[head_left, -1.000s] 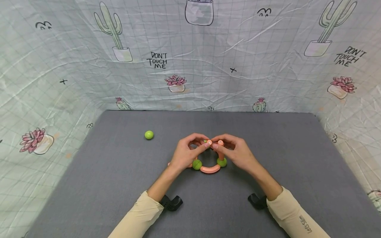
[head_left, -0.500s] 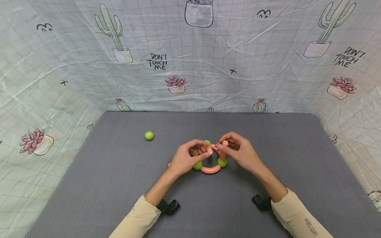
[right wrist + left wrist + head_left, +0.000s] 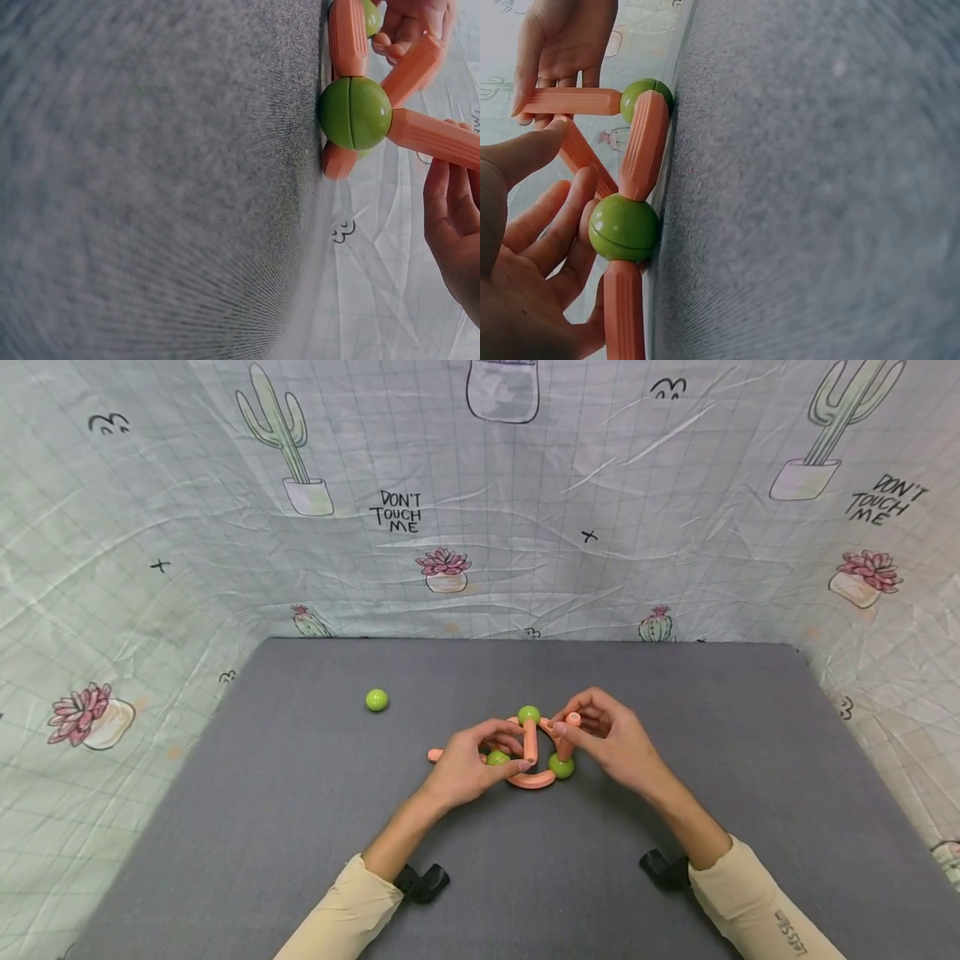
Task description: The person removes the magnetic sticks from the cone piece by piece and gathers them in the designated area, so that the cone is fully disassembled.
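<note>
Table [image 3: 225,827]: gray and wide, its far edge well past the ring [image 3: 531,782], its sides slanting away with lots of room to move left and right
Ring: lies near the middle of the table, made of bent orange bits and green balls, with a left ball [image 3: 498,759], a right ball [image 3: 561,766] and a far ball [image 3: 528,716]
Slant stick [image 3: 531,743]: starts at the far ball and points back over the ring
Left hand [image 3: 480,760]: thumb touches the end of the slant stick, fingers bent close by, cannot tell if they pinch it
Up stick [image 3: 567,739]: rises from the right ball
Right hand [image 3: 611,739]: pinches the up stick near its top with thumb and fingers
Side stick [image 3: 435,755]: pokes out to the left of the ring, partly under the left hand
Loose ball [image 3: 377,700]: green, sits on the table, farther back and left, well apart from the ring
Cloth [image 3: 525,468]: stands like walls behind and beside the table, with cactus pictures
In the way: from above, the left hand hides some of the left ball, and the right hand hides a bit of the ring
Left wrist view: shows the side stick joined to the left ball, which the left hand covers from above
Right wrist view: shows the end of the slant stick held up off the table, hard to see from above
Head view: the only one with the loose ball
</note>
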`<state>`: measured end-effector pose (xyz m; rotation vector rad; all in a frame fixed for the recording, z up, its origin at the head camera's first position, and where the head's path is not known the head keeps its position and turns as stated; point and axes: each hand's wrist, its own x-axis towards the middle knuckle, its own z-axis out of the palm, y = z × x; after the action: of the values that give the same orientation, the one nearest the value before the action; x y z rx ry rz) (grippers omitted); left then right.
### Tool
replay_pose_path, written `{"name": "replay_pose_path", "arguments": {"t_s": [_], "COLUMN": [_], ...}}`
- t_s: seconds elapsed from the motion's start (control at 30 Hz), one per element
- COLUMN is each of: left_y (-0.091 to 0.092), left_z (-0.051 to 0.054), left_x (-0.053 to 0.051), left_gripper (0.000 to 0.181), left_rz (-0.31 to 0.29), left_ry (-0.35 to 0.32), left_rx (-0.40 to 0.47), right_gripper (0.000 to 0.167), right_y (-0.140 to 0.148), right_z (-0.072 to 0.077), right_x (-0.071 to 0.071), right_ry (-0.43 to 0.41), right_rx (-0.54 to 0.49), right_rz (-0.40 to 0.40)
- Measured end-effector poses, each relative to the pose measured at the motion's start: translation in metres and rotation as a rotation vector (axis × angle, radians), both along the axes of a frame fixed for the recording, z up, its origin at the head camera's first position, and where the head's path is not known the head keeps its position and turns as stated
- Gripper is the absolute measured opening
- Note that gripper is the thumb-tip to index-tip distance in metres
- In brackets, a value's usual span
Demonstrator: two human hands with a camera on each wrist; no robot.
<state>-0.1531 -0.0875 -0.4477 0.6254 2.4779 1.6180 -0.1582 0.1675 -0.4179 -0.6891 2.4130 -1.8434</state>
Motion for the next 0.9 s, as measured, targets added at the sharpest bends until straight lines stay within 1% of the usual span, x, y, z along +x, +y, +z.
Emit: {"name": "replay_pose_path", "arguments": {"t_s": [0.13, 0.3, 0.47, 0.57, 0.73, 0.77, 0.9], "left_y": [0.001, 0.001, 0.0, -0.001, -0.001, -0.001, -0.001], "left_z": [0.0, -0.001, -0.002, -0.003, -0.004, -0.005, -0.004], "left_x": [0.0, -0.001, -0.002, -0.002, -0.004, -0.004, -0.005], "left_gripper": [0.044, 0.047, 0.049, 0.046, 0.039, 0.04, 0.035], "left_rz": [-0.007, -0.035, -0.044, -0.061, -0.084, -0.085, -0.083], "left_ry": [0.011, 0.037, 0.068, 0.082, 0.099, 0.103, 0.115], "left_rx": [-0.012, -0.042, -0.12, -0.161, -0.204, -0.206, -0.224], "right_gripper": [0.015, 0.014, 0.014, 0.014, 0.02, 0.021, 0.022], "right_y": [0.001, 0.002, 0.004, 0.005, 0.008, 0.009, 0.012], "right_z": [-0.001, -0.001, -0.001, -0.002, -0.002, -0.001, 0.0], "right_x": [-0.001, -0.001, 0.0, 0.0, 0.001, 0.001, 0.003], "right_ry": [0.014, 0.009, 0.021, 0.024, 0.043, 0.049, 0.059], "right_rx": [-0.015, -0.031, -0.021, -0.001, 0.045, 0.055, 0.09], "right_rz": [0.016, 0.014, 0.013, 0.006, -0.03, -0.04, -0.076]}}
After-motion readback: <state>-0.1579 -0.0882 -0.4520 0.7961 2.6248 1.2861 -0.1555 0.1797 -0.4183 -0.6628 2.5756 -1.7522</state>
